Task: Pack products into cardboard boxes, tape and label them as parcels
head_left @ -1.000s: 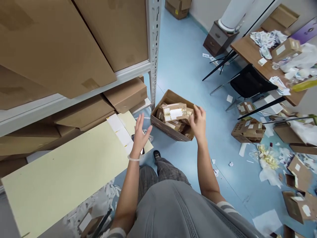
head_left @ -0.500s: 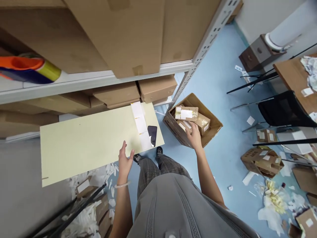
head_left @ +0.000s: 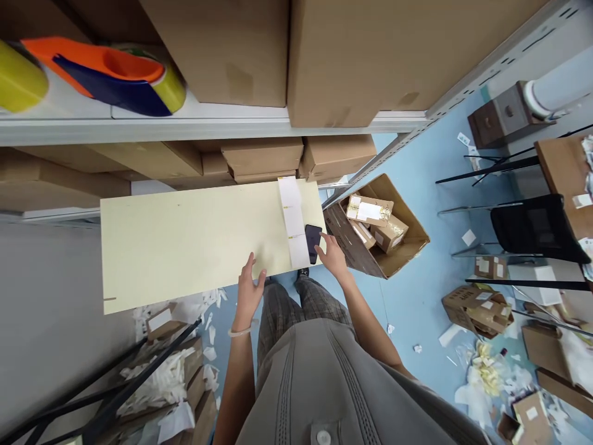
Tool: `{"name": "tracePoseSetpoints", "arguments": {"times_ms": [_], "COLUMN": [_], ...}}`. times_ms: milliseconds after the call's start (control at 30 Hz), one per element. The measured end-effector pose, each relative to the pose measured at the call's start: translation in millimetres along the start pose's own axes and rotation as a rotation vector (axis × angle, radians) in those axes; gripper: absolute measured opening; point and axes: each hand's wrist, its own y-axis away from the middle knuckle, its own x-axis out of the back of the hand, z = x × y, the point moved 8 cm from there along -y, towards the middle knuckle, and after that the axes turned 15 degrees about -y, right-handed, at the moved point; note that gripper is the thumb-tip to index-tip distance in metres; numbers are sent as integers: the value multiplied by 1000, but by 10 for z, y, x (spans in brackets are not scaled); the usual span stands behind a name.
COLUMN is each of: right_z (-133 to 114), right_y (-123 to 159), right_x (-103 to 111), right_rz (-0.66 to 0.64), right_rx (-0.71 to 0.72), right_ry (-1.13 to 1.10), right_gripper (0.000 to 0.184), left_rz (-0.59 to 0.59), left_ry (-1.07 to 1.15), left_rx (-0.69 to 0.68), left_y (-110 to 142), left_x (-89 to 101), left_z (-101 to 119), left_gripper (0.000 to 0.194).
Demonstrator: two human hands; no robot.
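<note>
Our right hand [head_left: 332,258] has an open grip, its fingertips [head_left: 323,238] just beside the phone [head_left: 313,243], which lies on the pale yellow board [head_left: 185,241] against a white label strip [head_left: 291,222]. Our left hand [head_left: 249,293] is open too, fingers spread at the board's near edge, at eight o'clock from the phone. At three o'clock, a cardboard box [head_left: 343,238] on the floor [head_left: 417,321] holds small parcels [head_left: 369,211].
</note>
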Motion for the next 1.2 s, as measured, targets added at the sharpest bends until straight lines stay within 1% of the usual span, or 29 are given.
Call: {"name": "tracePoseSetpoints", "arguments": {"times_ms": [133, 233, 333, 400, 467, 533, 600, 700, 767, 867, 967, 1033, 1100, 1200], "right_z": [8, -98, -339, -572, -844, -1127, -1383, -1662, -1767, -1806, -1734, -1650, -1543, -1324], "right_y": [205, 365, 498, 559, 603, 632, 643, 618, 589, 573, 622, 691, 774, 875], "right_x": [-170, -359, -690, -967, -1233, -1432, -1530, -1524, -1481, -1449, -1475, -1500, -1509, -1476], "right_rz": [8, 9, -21, -71, -138, -203, -248, -281, -297, -332, -391, -446, -508, -582], "right_rx": [-84, -120, -100, -47, 36, 131, 216, 303, 348, 417, 481, 527, 573, 620], "right_ry": [64, 74, 50, 32, 16, 8, 13, 41, 65, 108, 160, 180, 190, 212], "right_gripper": [47, 46, 45, 46, 47, 47, 47, 46, 45, 45, 45, 44, 44, 43], "left_rz": [3, 8, 13, 27, 54, 99, 157, 240, 302, 428, 540, 581, 606, 622], "left_ry": [-35, -48, -65, -74, -71, -58, -46, -39, -31, -9, 8, 7, -2, -7], "left_rx": [6, -5, -25, -41, -51, -50, -28, 62, 148, 263, 354, 426, 495, 552], "left_y": [-82, -165, -232, -246, -222, -153, -40, 204, 416, 809, 1237, 1502, 1733, 2009], "left_x": [374, 638, 855, 992, 1138, 1301, 1472, 1686, 1780, 1838, 1761, 1627, 1444, 1123], "left_z": [-450, -671, -781, -812, -835, -875, -952, -1161, -1334, -1544, -1643, -1655, -1610, -1408], "left_gripper": [65, 64, 63, 62, 62, 62, 63, 64, 65, 66, 64, 63, 59, 44]}}
